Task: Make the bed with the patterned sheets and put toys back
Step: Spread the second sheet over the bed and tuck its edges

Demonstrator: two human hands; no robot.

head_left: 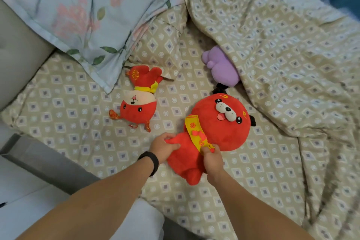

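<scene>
A big red plush dog (218, 122) with a yellow scarf lies on the beige diamond-patterned sheet (78, 138). My left hand (162, 147) grips its red arm on the left side. My right hand (212, 159) pinches the lower end of the yellow scarf over the toy's body. A smaller red plush (139, 95) with a yellow collar lies to the left, near the pillow. A purple plush (222, 66) pokes out from under the rumpled patterned duvet (282, 54) on the right.
A blue floral pillow (93, 11) lies at the top left, with a patterned pillow (163, 43) partly beneath it. A padded grey headboard (17, 48) stands at the left. The bed's near edge runs diagonally at the lower left, with pale floor (23, 187) beyond.
</scene>
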